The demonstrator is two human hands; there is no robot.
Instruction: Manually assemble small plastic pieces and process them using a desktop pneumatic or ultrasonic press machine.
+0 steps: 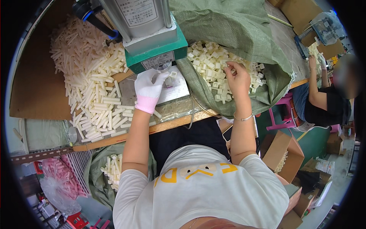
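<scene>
My left hand (148, 86), in a white glove with a pink cuff, is under the head of a green and grey press (156, 53). Its fingertips close on a small cream square plastic piece (173, 74) beside a little metal block (168, 81). My bare right hand (239, 79), a bracelet on its wrist, reaches over a heap of cream cube-shaped plastic pieces (209, 65). Its thumb and forefinger are bent and a little apart at the heap, and I see no piece held between them. The cubes lie on a green woven sack (232, 30).
Cream plastic tubes (97, 91) are heaped left of the press, up to the wooden table edge (171, 123). A thin hose (193, 110) hangs over that edge. Below stand a sack of tubes (112, 171) and a cardboard box (282, 154). Another person (324, 93) sits working at the right.
</scene>
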